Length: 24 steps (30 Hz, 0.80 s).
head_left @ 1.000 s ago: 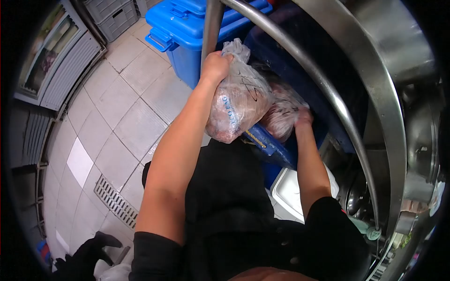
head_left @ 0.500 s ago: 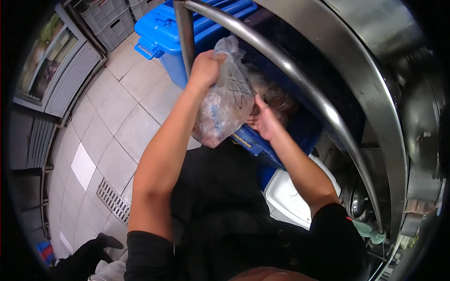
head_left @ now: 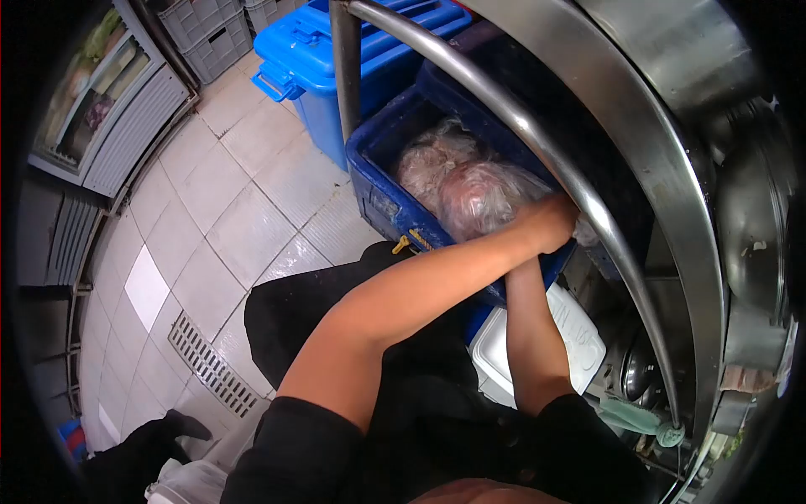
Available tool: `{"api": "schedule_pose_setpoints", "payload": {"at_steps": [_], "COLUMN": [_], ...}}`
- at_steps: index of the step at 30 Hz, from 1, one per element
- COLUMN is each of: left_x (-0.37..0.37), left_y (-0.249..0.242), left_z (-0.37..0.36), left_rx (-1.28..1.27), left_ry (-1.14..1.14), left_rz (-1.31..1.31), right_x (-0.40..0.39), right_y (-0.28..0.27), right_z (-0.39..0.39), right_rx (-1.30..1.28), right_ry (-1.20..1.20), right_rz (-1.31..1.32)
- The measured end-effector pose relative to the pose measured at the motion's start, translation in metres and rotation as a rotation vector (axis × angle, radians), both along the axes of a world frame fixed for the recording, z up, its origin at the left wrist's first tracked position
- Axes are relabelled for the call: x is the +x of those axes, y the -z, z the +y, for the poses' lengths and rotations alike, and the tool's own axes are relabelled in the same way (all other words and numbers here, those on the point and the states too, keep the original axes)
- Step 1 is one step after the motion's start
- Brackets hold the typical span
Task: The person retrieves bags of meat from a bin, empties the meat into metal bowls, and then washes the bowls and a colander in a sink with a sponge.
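Observation:
A dark blue bin (head_left: 389,195) stands open in front of me, with clear plastic bags of pinkish contents inside. One bag (head_left: 441,160) lies toward the far left end, and a rounder bag (head_left: 487,197) sits nearer the right. My left hand (head_left: 554,225) reaches across to the bin's right end, its fingers closed; a bit of clear plastic shows just past the fist. Below it is my right arm, crossed by the left forearm, and the fingers of my right hand are hidden.
A curved steel rail (head_left: 504,105) runs over the bin. Beyond stands a lidded bright blue bin (head_left: 323,59). A white lid or tub (head_left: 546,340) sits near my right arm. Left are a tiled floor, a drain grate (head_left: 210,365) and a display fridge (head_left: 105,101). Someone's dark shoe (head_left: 189,426) shows lower left.
My left hand has swung right and down with the plastic bag, from above the bin's edge to its right end. The left forearm now crosses over my right wrist.

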<state>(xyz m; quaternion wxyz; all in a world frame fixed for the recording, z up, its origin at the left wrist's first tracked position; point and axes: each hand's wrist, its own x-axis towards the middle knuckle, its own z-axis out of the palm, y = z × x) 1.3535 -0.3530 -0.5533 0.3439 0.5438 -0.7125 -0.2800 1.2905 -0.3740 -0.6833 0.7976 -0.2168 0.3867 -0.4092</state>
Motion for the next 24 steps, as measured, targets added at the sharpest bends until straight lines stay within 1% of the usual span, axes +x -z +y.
{"api": "schedule_pose_setpoints", "payload": {"at_steps": [1,2,4,5,6,7,8,9,10,11,12,13,15,16,17,19,20,21,22,23,24], "left_x": [-0.002,-0.003,-0.001,0.007,0.012,0.021,0.029,0.041,0.062,0.088,0.110,0.127,0.147,0.146,0.144,0.148,0.148,0.145,0.146,0.147,0.146], "left_y": [-0.004,-0.003,0.002,0.020,0.058,0.083,0.107,0.121,0.112,0.090,0.050,0.025,0.056,0.060,0.062,0.065,0.064,0.061,0.059,0.057,0.057], "left_z": [0.002,0.001,0.002,-0.004,-0.012,-0.015,-0.012,0.000,0.014,0.027,0.044,0.059,0.050,0.046,0.044,0.046,0.046,0.046,0.046,0.047,0.048], "left_rx": [0.027,0.032,0.100,0.106,-0.023,-0.159,-0.154,-0.147,-0.003,0.136,0.239,0.353,0.024,-0.220,-0.219,-0.138,-0.211,-0.221,-0.168,-0.108,-0.162], "left_ry": [0.053,0.055,-0.006,-0.006,-0.025,-0.049,-0.126,-0.200,-0.138,-0.080,-0.130,-0.176,-0.397,-0.559,-0.548,-0.542,-0.577,-0.568,-0.578,-0.591,-0.600], "left_rz": [-0.030,-0.025,0.127,0.120,0.036,-0.052,-0.223,-0.391,-0.330,-0.270,-0.360,-0.450,-0.422,-0.307,-0.303,-0.316,-0.279,-0.263,-0.249,-0.236,-0.209], "right_x": [-0.005,-0.013,-0.023,-0.025,-0.031,-0.030,-0.033,-0.034,-0.035,-0.035,-0.033,-0.031,-0.026,-0.026,-0.028,-0.029,-0.037,-0.044,-0.052,-0.069,-0.101], "right_y": [0.001,0.005,0.011,0.012,0.018,0.018,0.020,0.026,0.032,0.035,0.039,0.044,0.052,0.053,0.052,0.037,0.017,-0.011,-0.038,-0.058,-0.073], "right_z": [-0.009,-0.021,-0.058,-0.081,-0.110,-0.138,-0.157,-0.183,-0.200,-0.214,-0.221,-0.226,-0.220,-0.207,-0.188,-0.117,-0.070,-0.022,0.015,0.033,0.037], "right_rx": [-0.015,-0.036,-0.080,-0.099,-0.116,-0.137,-0.134,-0.135,-0.133,-0.133,-0.137,-0.143,-0.153,-0.164,-0.178,-0.223,-0.268,-0.338,-0.458,-0.612,-1.205], "right_ry": [0.021,0.048,0.106,0.135,0.166,0.199,0.223,0.252,0.272,0.288,0.294,0.293,0.269,0.244,0.205,0.054,-0.053,-0.173,-0.256,-0.323,-0.142], "right_rz": [0.020,0.045,0.107,0.136,0.172,0.211,0.233,0.275,0.308,0.334,0.364,0.401,0.488,0.531,0.585,0.679,0.728,0.762,0.797,0.844,1.594]}}
